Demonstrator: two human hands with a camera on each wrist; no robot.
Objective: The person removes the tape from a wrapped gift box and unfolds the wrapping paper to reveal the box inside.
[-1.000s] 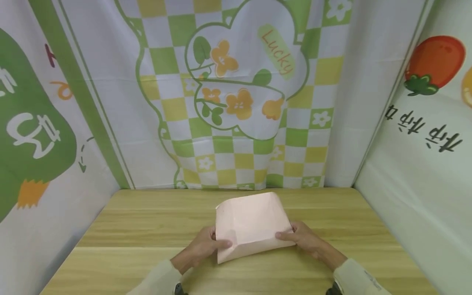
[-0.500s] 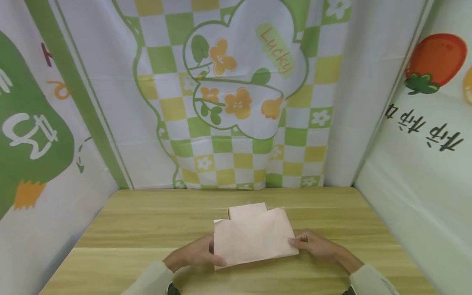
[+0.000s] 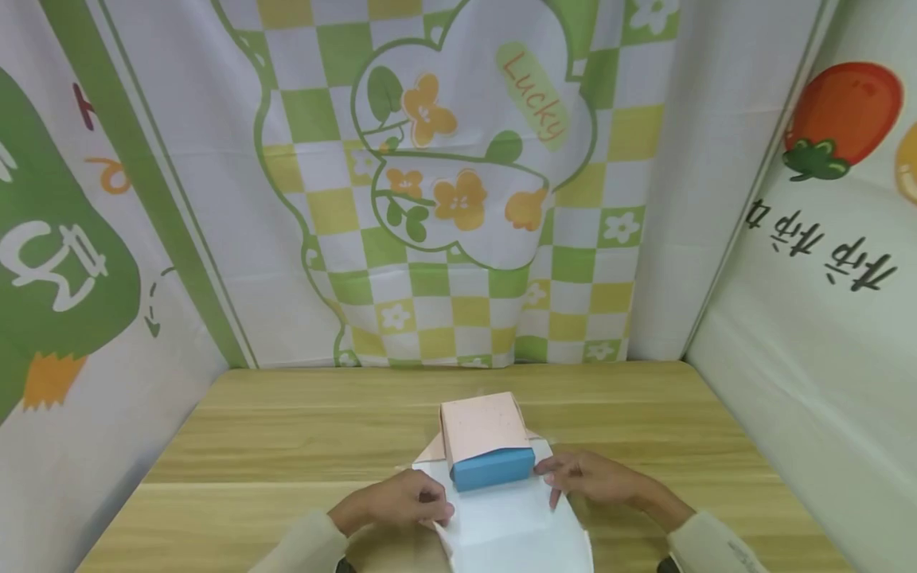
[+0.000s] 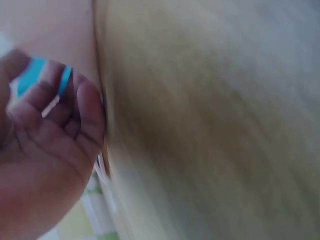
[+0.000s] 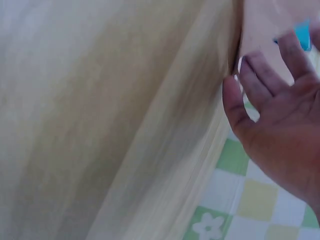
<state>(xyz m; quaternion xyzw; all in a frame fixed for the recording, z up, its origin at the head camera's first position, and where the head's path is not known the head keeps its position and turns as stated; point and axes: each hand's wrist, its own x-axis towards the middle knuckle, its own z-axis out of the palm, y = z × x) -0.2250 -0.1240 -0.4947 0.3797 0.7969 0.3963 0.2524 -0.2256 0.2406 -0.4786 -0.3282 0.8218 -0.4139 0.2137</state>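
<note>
A blue box (image 3: 494, 469) lies on the table, its far part covered by pink paper (image 3: 485, 426). The paper's white inner side (image 3: 523, 517) is spread toward the person, with a bent left edge. My left hand (image 3: 407, 500) is at the left edge of this white part, fingers loosely curled. At the box's right side, my right hand (image 3: 591, 479) has its fingers loosely bent, fingertips right at the paper. Both wrist views show the left hand (image 4: 50, 125) and right hand (image 5: 280, 110) with relaxed fingers, overlapping pink paper and bits of blue.
The wooden table (image 3: 301, 430) runs back to a hanging green-and-yellow checkered cloth (image 3: 458, 302). Printed white side cloths (image 3: 795, 342) enclose it at left and right.
The pink sheet held by both hands has swung down toward the person, showing its white side and uncovering the blue box. Both hands have let go of the sheet's edges.
</note>
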